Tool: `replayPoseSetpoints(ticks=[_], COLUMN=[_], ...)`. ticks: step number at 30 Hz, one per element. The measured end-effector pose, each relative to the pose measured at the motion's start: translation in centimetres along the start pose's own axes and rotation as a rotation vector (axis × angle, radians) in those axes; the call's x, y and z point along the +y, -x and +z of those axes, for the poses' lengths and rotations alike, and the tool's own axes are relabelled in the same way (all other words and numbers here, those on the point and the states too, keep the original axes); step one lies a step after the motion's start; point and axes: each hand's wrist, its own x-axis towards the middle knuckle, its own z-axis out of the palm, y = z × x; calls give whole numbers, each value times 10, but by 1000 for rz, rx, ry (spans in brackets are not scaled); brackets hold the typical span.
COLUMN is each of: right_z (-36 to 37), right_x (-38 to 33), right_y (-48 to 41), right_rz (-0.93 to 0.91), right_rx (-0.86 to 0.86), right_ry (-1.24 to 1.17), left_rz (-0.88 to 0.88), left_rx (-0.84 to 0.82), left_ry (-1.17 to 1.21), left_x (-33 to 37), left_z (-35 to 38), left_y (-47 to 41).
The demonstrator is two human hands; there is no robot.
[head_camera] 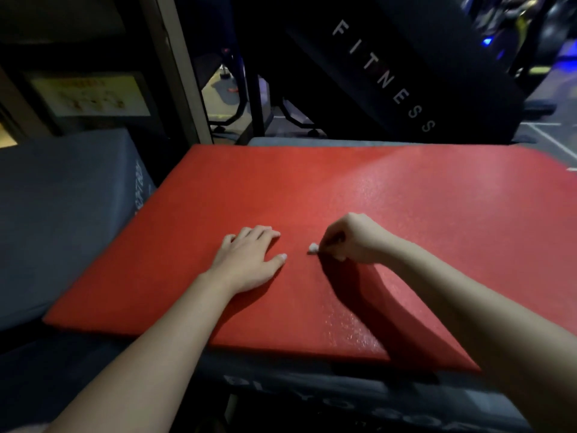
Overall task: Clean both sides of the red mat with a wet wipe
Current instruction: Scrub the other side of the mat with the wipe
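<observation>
A grey padded box carries the red mat, which lies flat along the box's near edge. The left hand rests on the mat with its fingers straight. Just beside it, the right hand pinches a small white wipe in curled fingers, down against the mat. Beyond the far edge leans a black pad lettered FITNESS.

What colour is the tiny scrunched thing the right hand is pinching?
White. The small crumpled wet wipe in the right hand shows best in the head view.
</observation>
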Motion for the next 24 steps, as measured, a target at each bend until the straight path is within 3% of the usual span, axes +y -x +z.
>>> replayPoseSetpoints(ticks=[3, 8, 15, 19, 21, 24], right_z=[0, -6, 0, -10, -13, -18], right_x=[-1, 27, 37, 59, 59, 52], right_y=[0, -55, -64, -109, -117, -101], right_rz=[-53, -13, -143, -41, -34, -123], right_rx=[-105, 194, 128, 284, 247, 49], right_ry=[13, 94, 48, 60, 93, 105], left_rz=[44, -22, -19, -18, -19, -9], left_rx=[98, 236, 55, 43, 44, 62], left_ry=[-72, -19, 29, 3, 9, 0], left_x=[1, -14, -35, -38, -39, -41], left_z=[-18, -20, 15, 17, 18, 22], left_y=[-31, -94, -126, -128, -129, -129])
